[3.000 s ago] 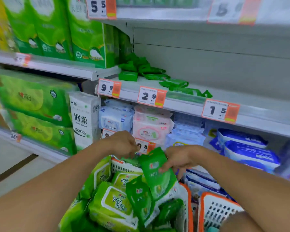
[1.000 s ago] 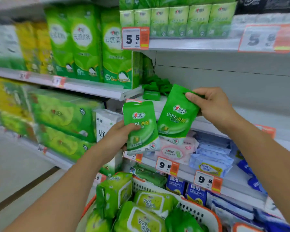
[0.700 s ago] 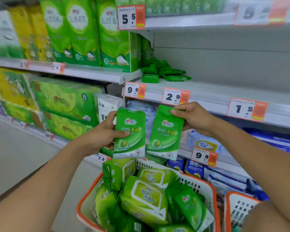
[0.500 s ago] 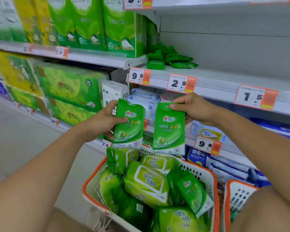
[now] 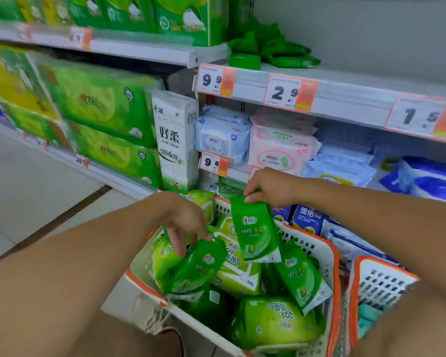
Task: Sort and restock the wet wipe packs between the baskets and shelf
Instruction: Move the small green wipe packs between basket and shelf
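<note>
Packs: your left hand (image 5: pixel 180 217) and right hand (image 5: pixel 271 188), each pinching one slim dark-green foil wet-wipe pack (image 5: pixel 256 229), have dropped from shelf height into the white orange-rimmed plastic basket (image 5: pixel 330 256), so both seem destined there.

Green tissue packs (image 5: pixel 101 106) fill the left racks, a white tissue pack (image 5: pixel 174 140) beside them, orange price tags (image 5: pixel 290 92) right.

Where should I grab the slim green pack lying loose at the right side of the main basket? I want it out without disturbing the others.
Pinch the slim green pack by its upper end, coming from above. It lies tilted on top of the pile in the basket, that end raised and uncovered; its lower end sits beside a bulky pack.
</note>
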The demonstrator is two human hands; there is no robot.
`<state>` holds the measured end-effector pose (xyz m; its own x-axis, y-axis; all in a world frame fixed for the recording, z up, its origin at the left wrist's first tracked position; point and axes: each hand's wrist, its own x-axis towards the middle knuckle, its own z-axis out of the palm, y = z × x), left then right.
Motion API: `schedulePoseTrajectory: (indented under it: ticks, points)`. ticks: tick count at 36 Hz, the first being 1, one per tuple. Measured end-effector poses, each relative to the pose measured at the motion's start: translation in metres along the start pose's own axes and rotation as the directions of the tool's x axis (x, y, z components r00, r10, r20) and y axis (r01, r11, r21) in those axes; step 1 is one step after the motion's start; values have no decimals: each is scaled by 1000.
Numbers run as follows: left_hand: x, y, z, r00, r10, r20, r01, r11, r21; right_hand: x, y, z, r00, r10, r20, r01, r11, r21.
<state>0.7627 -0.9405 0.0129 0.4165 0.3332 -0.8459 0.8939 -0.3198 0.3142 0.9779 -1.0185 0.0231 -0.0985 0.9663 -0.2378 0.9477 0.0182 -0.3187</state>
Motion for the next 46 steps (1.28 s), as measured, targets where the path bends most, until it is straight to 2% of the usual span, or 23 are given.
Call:
schedulePoseTrajectory:
  ticks: [2, 4, 6, 8, 10, 15, 18, 21, 23, 25, 26, 28, 30, 31, 32, 33, 34, 35, 37, 38, 39, 43, 46]
  points:
    - [5, 2, -5, 1000, -26, 0, 26, 984, 176, 7, 1, 0, 997, 24, -68, -28, 997, -66]
    - [7, 4, -18, 980, 68, -184, -4, 944, 329, 13, 4, 0, 995, 99, -17, -100, 984, -150]
    - [7, 6, -35, 890, 239, -388, -73, 915, 396, 19, 11, 4, 987, 140, 84, -120, 970, -210]
    - [7, 5, -52, 811, 324, -488, -176, 929, 326, 21, 19, 6, 977, 158, 145, -127, 970, -207]
    - [7, 0, -66, 761, 334, -556, -278, 943, 186, 20, 24, 3, 976, 171, 135, -148, 975, -168]
    - [8, 7, -91, 620, 302, -724, -455, 890, -18, 21, 38, -10, 984, 163, -71, -161, 986, 38]
    - [10, 21, -93, 618, 286, -732, -450, 893, -32, 20, 39, -13, 978, 187, -89, -172, 973, 153]
    - [15, 33, -91, 649, 324, -688, -427, 904, 24, 16, 36, -12, 984, 167, -65, -161, 983, 86]
    - [12, 41, -93, 606, 374, -702, -419, 900, 119, 13, 30, -23, 980, 124, -154, -115, 991, 65]
    - [-1, 51, -100, 480, 404, -779, -481, 864, 152, 6, 19, -48, 928, 77, -364, -39, 993, 113]
    - [-9, 56, -106, 387, 402, -830, -532, 832, 155, 0, 10, -66, 864, 68, -498, 9, 989, 151]
    - [-34, 71, -121, 153, 361, -920, -641, 745, 186, -13, -5, -109, 655, 66, -753, 120, 975, 189]
    - [-61, 90, -141, -37, 331, -943, -702, 663, 260, -20, -11, -151, 463, 99, -881, 166, 967, 195]
    - [-73, 100, -154, -94, 341, -935, -693, 652, 307, -17, -9, -172, 419, 114, -901, 139, 972, 188]
    - [-83, 112, -168, -122, 374, -920, -662, 659, 355, -11, -2, -191, 426, 136, -894, 67, 981, 182]
    - [-90, 124, -182, -113, 416, -902, -617, 682, 392, -2, 6, -209, 469, 179, -865, -46, 983, 178]
    - [-94, 136, -195, -69, 456, -887, -564, 716, 412, 9, 17, -224, 527, 237, -816, -171, 970, 172]
    - [-95, 147, -208, 2, 486, -874, -510, 753, 417, 22, 28, -236, 584, 303, -753, -278, 946, 166]
    - [-86, 164, -229, 195, 489, -850, -392, 834, 389, 47, 48, -252, 663, 405, -630, -403, 902, 157]
    - [-78, 170, -239, 278, 471, -837, -339, 864, 373, 59, 60, -257, 672, 435, -600, -439, 886, 151]
    - [-69, 175, -249, 325, 456, -829, -306, 880, 364, 70, 71, -262, 668, 456, -588, -476, 869, 134]
    - [-27, 189, -287, 293, 423, -857, -310, 891, 333, 111, 114, -273, 699, 441, -562, -545, 838, -20]
    - [2, 201, -314, 304, 420, -855, -282, 897, 340, 142, 132, -284, 716, 465, -520, -542, 840, 4]
